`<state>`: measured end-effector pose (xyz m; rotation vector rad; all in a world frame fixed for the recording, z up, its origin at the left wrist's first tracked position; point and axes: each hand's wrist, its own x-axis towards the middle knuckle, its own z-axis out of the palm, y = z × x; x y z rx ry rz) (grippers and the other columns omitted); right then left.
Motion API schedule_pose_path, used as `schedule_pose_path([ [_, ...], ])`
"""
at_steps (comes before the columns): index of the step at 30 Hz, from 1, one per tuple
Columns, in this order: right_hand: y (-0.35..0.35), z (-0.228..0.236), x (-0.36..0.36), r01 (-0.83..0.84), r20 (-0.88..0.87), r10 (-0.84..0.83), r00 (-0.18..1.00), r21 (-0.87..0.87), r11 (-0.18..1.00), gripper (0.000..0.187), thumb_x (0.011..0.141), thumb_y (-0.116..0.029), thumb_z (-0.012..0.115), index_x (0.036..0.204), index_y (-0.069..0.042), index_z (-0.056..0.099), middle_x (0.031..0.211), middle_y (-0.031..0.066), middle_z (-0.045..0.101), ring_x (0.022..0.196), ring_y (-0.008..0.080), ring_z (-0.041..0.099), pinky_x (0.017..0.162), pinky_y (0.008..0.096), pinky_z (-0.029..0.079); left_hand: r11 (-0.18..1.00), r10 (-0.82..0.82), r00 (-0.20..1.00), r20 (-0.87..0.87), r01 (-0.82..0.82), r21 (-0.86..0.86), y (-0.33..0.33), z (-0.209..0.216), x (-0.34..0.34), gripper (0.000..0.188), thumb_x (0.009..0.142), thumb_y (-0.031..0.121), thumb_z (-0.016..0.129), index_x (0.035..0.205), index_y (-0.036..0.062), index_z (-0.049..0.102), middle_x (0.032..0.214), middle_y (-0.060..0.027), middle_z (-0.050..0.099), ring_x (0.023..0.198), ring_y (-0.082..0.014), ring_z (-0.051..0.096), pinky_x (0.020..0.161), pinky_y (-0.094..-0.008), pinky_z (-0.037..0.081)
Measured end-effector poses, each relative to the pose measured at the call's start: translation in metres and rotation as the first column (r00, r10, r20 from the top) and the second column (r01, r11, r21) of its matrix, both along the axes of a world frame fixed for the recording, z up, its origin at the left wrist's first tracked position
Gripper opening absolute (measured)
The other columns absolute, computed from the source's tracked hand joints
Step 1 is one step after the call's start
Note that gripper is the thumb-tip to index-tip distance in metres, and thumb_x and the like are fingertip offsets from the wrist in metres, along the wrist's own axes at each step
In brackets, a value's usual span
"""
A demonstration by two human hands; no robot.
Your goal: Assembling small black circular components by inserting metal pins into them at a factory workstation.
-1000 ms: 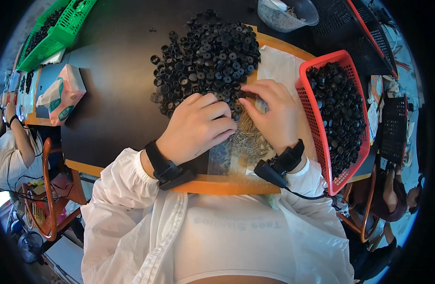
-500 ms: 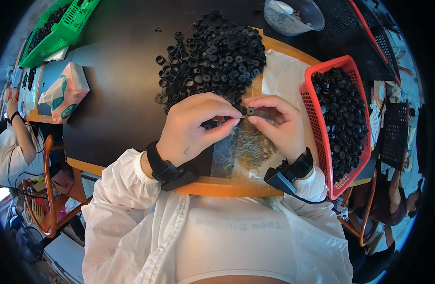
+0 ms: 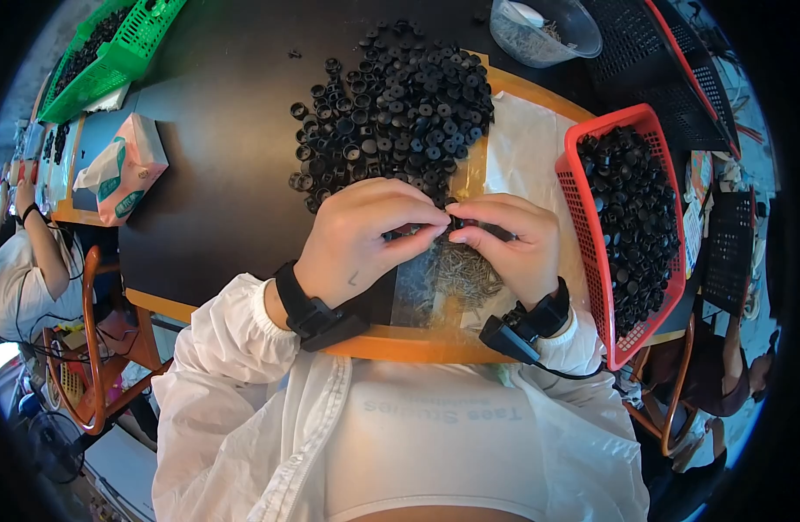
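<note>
My left hand (image 3: pixel 370 230) and my right hand (image 3: pixel 517 244) meet fingertip to fingertip above the near part of the table. Between the right thumb and forefinger is a small black plastic cap (image 3: pixel 456 224), mostly covered by the fingers. The left thumb and forefinger pinch right against it; what they hold is hidden. Just below the fingertips lies a heap of thin metal screws (image 3: pixel 471 277) on clear plastic. Beyond my hands spreads a large pile of black plastic caps (image 3: pixel 400 113), some showing a central hole, others a hollow side.
To the right stands a red basket (image 3: pixel 583 209) full of black caps, with black crates (image 3: pixel 652 70) behind. A clear bowl (image 3: pixel 539 39) holds metal pieces. Leftward are a tissue pack (image 3: pixel 130 170) and green basket (image 3: pixel 126 52). A person (image 3: pixel 35 270) sits far left.
My fingertips have drawn closer together. The cap in my right fingers has turned, so its holed face no longer shows, and more of it is covered.
</note>
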<state>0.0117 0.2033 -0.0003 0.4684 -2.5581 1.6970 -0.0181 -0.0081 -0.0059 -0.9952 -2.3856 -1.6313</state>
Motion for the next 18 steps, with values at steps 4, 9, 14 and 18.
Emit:
schedule_pose_path([
  [4,-0.001,0.001,0.002,0.008,-0.005,-0.007,1.000,0.041,0.999,0.025,0.075,-0.006,0.078,0.100,-0.003,0.074,0.092,0.0116,0.072,0.081,0.0212,0.069,0.072,0.0281,0.053,0.997,0.067,0.984,0.163,-0.062,-0.035,0.002,0.006,0.007,0.028,0.075,0.003,0.079,0.101,0.0046,0.070,0.088,-0.0064,0.070,0.070,-0.0151,0.065,0.064,-0.0250,0.053],
  [9,-0.001,-0.002,0.006,0.072,0.271,-0.022,0.962,-0.176,0.982,0.028,0.078,-0.002,0.076,0.106,-0.002,0.071,0.099,0.0100,0.072,0.087,0.0148,0.068,0.078,0.0267,0.053,0.999,0.044,0.999,-0.032,-0.044,-0.014,-0.005,0.006,-0.002,0.049,0.068,0.020,0.086,0.110,0.0042,0.065,0.091,-0.0068,0.071,0.077,-0.0177,0.065,0.070,-0.0279,0.052],
  [14,0.010,-0.015,0.004,0.162,0.348,0.018,0.937,-0.480,0.862,0.028,0.084,0.001,0.071,0.111,0.001,0.064,0.100,0.0063,0.067,0.093,0.0122,0.063,0.086,0.0256,0.050,0.743,0.324,0.727,-0.606,-0.592,-0.313,-0.024,0.014,-0.029,0.029,0.061,0.028,0.087,0.079,0.0155,0.067,0.085,-0.0003,0.057,0.078,-0.0227,0.056,0.068,-0.0354,0.043],
  [18,0.010,-0.014,0.002,0.194,0.364,0.030,0.931,-0.563,0.803,0.022,0.087,0.001,0.069,0.108,0.001,0.062,0.098,0.0030,0.063,0.092,0.0100,0.060,0.086,0.0243,0.049,0.641,0.333,0.697,-0.636,-0.661,-0.389,-0.035,0.013,-0.031,0.026,0.063,0.028,0.085,0.077,0.0161,0.067,0.084,0.0020,0.057,0.082,-0.0204,0.056,0.070,-0.0345,0.043],
])
